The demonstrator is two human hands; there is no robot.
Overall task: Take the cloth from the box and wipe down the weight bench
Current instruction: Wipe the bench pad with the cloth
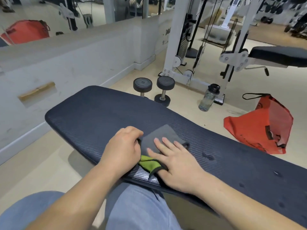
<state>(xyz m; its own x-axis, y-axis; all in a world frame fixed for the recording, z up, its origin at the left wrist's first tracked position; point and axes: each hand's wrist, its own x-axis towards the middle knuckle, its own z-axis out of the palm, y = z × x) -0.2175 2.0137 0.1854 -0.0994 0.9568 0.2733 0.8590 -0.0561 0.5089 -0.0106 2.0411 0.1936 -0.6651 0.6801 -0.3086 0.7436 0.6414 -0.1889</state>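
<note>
Two bare hands were seen pressed onto a cloth (159, 136) laid on the dark, ribbed padding of a long, round-cornered bench (93, 110). The cloth was grey on its upper face, with a bright green underside turned up at the near corner and a dark stitched border. The left hand (123, 151) was curled over the cloth's left edge, pinching it between fingers and thumb. The right hand (179, 165) was spread flat and relaxed, its fingers resting on the grey surface and its thumb tucked under the folded green corner. A few small wet spots were scattered on the padding to the right of the cloth.

On the pale floor beyond the bench, two black round-headed dumbbells (154, 90) with metal handles were stood on end. Near them a clear plastic bottle (208, 97) with a black cap was stood upright. An orange drawstring bag (259, 125) of thin, glossy material was slumped to the right; dark lettering on it was too blurred to be read.
</note>
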